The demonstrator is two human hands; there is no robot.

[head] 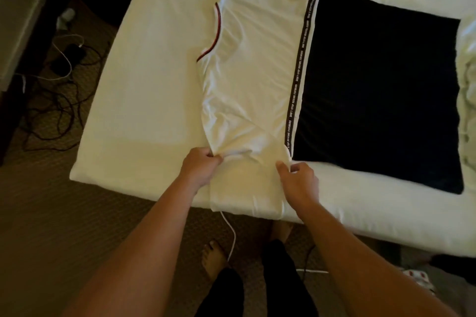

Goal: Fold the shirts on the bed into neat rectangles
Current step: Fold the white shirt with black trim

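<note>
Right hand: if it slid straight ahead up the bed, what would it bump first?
The right hand would probably meet the shirt's lettered black stripe first; the black panel lies just right.

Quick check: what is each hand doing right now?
Left hand: pinches the near edge of the white shirt.
Right hand: fingers curled at the same edge; grip cannot be told.

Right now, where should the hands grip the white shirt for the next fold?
Probably where they hold now: the white shirt lies lengthwise, collar far. Left hand pinches the near-left edge and right hand the near-right corner by the lettered black stripe, both from the bed's near side.
</note>
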